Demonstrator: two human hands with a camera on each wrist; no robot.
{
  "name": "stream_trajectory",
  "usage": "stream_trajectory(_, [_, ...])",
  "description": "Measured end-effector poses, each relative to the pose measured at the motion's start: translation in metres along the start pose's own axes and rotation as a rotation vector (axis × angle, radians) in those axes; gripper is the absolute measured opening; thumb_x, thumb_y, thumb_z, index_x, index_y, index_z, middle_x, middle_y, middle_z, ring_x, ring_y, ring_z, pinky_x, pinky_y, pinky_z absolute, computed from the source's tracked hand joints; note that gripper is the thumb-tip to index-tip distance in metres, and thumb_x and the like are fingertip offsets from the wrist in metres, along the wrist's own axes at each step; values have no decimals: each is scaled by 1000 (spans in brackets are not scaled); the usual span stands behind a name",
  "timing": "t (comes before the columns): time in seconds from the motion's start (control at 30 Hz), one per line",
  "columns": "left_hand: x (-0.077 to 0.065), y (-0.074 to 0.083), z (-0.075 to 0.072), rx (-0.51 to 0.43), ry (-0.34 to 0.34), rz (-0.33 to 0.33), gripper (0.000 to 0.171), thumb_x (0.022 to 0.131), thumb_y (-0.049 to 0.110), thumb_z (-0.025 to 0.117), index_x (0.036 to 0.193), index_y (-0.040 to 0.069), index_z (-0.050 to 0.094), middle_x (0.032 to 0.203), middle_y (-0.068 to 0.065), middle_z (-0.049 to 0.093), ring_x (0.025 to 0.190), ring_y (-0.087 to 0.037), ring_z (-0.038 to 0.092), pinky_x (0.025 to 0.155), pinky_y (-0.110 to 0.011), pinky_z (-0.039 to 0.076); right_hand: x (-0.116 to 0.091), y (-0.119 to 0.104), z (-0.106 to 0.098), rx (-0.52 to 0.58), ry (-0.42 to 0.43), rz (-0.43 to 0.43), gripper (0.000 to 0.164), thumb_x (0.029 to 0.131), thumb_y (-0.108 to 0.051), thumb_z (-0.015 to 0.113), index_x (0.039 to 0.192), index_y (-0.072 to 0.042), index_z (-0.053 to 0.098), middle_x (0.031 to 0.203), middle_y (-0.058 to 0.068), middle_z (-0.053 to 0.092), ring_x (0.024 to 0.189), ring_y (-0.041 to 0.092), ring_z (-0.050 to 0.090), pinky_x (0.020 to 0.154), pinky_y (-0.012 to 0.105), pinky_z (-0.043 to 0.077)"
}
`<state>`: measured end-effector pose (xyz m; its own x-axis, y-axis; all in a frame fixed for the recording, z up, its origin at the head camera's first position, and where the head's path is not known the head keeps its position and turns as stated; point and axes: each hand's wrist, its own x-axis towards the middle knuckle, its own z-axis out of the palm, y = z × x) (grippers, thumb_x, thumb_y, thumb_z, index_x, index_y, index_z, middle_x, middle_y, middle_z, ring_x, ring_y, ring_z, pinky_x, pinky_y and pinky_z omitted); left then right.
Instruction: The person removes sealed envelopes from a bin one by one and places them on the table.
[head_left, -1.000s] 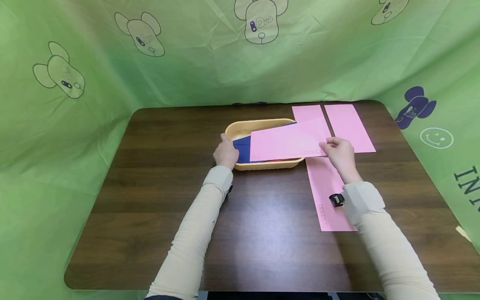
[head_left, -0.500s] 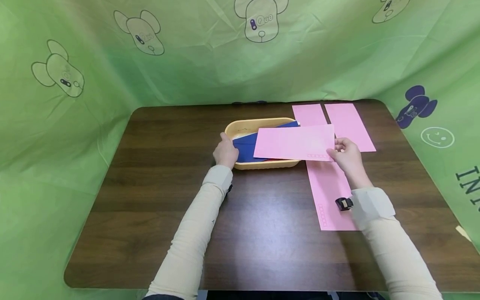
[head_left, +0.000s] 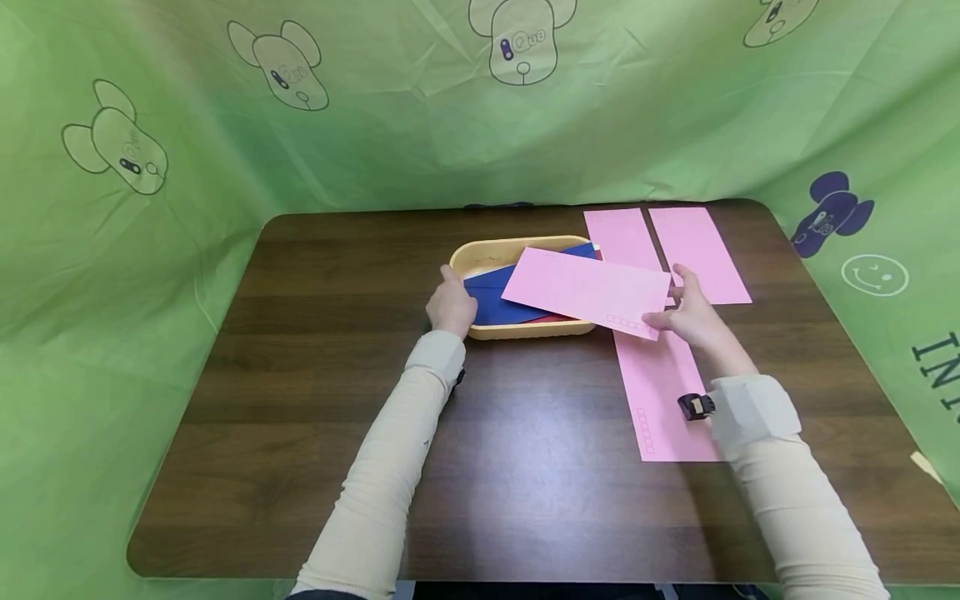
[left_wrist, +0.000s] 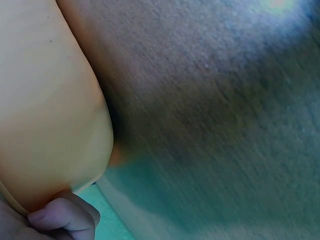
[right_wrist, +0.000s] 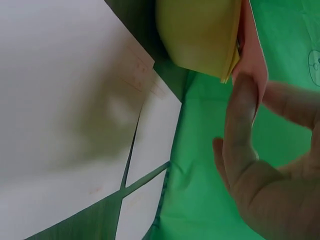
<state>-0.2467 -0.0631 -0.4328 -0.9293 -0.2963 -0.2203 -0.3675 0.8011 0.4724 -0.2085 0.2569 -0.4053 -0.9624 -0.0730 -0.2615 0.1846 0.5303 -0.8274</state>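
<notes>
Partly over the yellow tray (head_left: 517, 332), the pink envelope (head_left: 588, 292) lies at ten o'clock from the nearer right hand (head_left: 692, 317), whose fingers pinch its end; its long axis runs just past nine-to-three. The left hand (head_left: 452, 307) seems to grip the tray's nine-o'clock rim.

Green cloth (head_left: 405, 158) hung around a brown table (head_left: 315, 350) makes a booth.
</notes>
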Motion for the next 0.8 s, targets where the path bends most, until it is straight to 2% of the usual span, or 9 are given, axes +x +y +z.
stream_trajectory(0.07, [0,0,0,0,3,0,52,90,16,56,133,10,28,107,-17,68,97,-31,67,83,-45,53,1,0,-1,-12,-46,-15,96,86,2,59,149,2,-14,142,42,21,121,43,41,81,23,41])
stream_trajectory(0.1, [1,0,0,-1,3,0,52,90,16,56,133,10,28,107,-17,68,97,-31,67,83,-45,53,1,0,-1,-22,-60,-24,94,86,1,58,149,3,-12,141,41,23,116,38,46,80,20,42])
stream_trajectory(0.17, [1,0,0,-3,1,-2,51,90,16,56,132,10,28,107,-16,67,96,-31,67,82,-44,53,1,0,-1,-35,-65,-42,88,87,1,58,149,7,-5,135,39,28,102,23,54,75,15,44])
stream_trajectory(0.23, [1,0,1,-3,-2,-3,51,90,16,56,133,10,28,107,-16,67,96,-31,67,82,-44,53,1,0,0,-36,-48,-50,82,88,-1,57,149,9,3,128,33,35,88,6,53,69,11,46])
stream_trajectory(0.3, [1,0,1,-2,-3,-5,52,91,16,56,133,10,28,108,-16,67,96,-31,67,82,-44,53,1,-1,1,-12,-29,-44,79,89,-1,57,149,8,7,120,27,39,76,-4,50,66,12,48])
stream_trajectory(0.53, [0,0,1,-2,-5,-8,54,90,16,57,135,10,26,109,-16,67,97,-31,67,84,-44,53,3,0,1,21,-28,-34,80,89,-2,58,150,4,6,97,8,47,68,-5,54,66,14,50])
stream_trajectory(0.63, [-1,0,1,-2,-7,-8,54,90,16,56,135,10,27,109,-16,67,98,-31,67,84,-44,52,3,2,-1,35,-22,-33,65,91,-6,58,142,8,22,86,-6,52,67,-5,56,67,16,50])
stream_trajectory(0.7, [-1,0,1,-1,-7,-9,54,90,16,56,135,10,26,108,-16,67,97,-31,67,83,-44,53,2,4,-3,37,-12,-32,48,92,-10,58,130,9,34,80,-14,53,68,-6,57,68,16,50])
stream_trajectory(0.8, [0,0,0,-2,-4,-5,54,90,16,57,135,10,27,107,-16,67,96,-31,67,82,-44,53,2,6,-5,45,-5,-40,33,92,-11,58,114,7,42,74,-22,54,68,-7,56,68,15,49])
